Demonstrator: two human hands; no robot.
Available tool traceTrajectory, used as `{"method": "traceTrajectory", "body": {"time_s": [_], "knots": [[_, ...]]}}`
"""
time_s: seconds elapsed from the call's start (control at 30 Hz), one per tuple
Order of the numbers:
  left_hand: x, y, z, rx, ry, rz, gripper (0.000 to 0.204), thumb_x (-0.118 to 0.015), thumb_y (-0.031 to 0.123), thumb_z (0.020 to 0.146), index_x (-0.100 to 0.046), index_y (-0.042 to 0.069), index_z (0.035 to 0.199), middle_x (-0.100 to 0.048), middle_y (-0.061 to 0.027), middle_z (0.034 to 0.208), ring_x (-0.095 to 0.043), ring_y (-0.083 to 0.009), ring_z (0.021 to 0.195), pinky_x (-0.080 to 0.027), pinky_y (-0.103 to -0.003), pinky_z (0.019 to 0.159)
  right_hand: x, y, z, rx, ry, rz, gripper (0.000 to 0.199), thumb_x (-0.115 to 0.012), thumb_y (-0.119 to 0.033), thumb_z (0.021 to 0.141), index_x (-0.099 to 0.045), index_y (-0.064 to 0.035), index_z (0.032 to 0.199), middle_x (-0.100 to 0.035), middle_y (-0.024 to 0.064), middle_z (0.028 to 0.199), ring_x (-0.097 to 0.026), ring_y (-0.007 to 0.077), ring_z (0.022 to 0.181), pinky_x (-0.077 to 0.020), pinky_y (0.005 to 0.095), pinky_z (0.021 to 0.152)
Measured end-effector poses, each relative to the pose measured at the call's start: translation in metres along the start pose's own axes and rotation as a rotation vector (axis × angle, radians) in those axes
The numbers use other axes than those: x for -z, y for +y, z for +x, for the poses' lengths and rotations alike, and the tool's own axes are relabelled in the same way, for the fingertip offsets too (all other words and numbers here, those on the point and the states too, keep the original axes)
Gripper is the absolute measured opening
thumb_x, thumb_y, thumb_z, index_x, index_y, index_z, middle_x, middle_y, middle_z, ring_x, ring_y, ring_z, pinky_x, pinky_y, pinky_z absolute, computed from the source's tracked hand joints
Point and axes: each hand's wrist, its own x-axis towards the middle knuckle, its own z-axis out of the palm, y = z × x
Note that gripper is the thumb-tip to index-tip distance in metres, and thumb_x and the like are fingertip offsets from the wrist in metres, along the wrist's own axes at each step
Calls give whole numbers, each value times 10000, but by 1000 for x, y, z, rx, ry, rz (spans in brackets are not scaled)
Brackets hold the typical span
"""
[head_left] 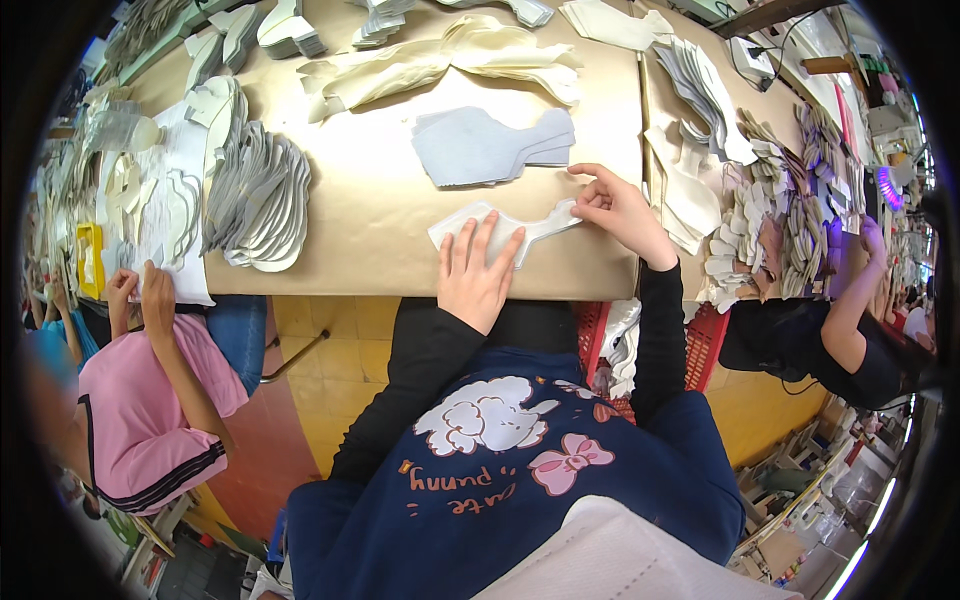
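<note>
A small stack of white cut-out pieces (540,228), wide at the left with a narrow arm at the right, lies near the table's front edge. My left hand (475,275) rests flat on its wide part, fingers spread. At the tip of the narrow arm, the thumb and fingers of my right hand (620,215) are closed in a pinch on the edge. Just beyond lies a fanned stack of grey-blue pieces (480,150) of similar shape; neither hand touches it.
Long cream pieces (440,65) lie farther back. Grey stacks (258,200) stand at the left, cream pieces (685,195) at the right. Co-workers sit on both sides, one in a pink shirt (150,410). Red crates (707,345) stand below the table edge (400,285).
</note>
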Motion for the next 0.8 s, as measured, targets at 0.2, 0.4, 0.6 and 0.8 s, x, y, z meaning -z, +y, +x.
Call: {"method": "traceTrajectory", "body": {"time_s": [0.2,0.4,0.6,0.8], "knots": [[1,1,2,-7,11,-12,512,-635,257,952,-562,282,1459,-446,-84,1546,-417,-322,1397,-329,-545,1144,-4,1,-1,-11,80,-50,480,-715,-14,905,-581,-56,1363,-607,-21,800,-551,46,712,-467,224,661],[-1,1,9,-7,30,-13,506,-625,254,957,-563,279,1458,-456,-87,1540,-431,-324,1388,-329,-537,1142,-10,-4,-2,35,177,-285,436,-727,-21,855,-614,-53,1275,-637,72,842,-614,159,725,-515,285,697],[-1,1,9,0,22,-22,500,-591,242,975,-555,286,1472,-445,-96,1551,-420,-330,1399,-308,-542,1159,-20,6,-21,533,443,-635,526,-734,-149,895,-594,-176,1401,-626,80,1354,-581,270,1247,-443,427,1063],[1,0,6,-5,-22,29,518,-585,283,996,-510,300,1508,-415,-82,1593,-426,-308,1421,-326,-541,1153,-49,33,-44,291,267,-1101,544,-513,-407,1036,-422,-328,1567,-375,-113,1637,-290,233,1538,-44,569,1258]]}}
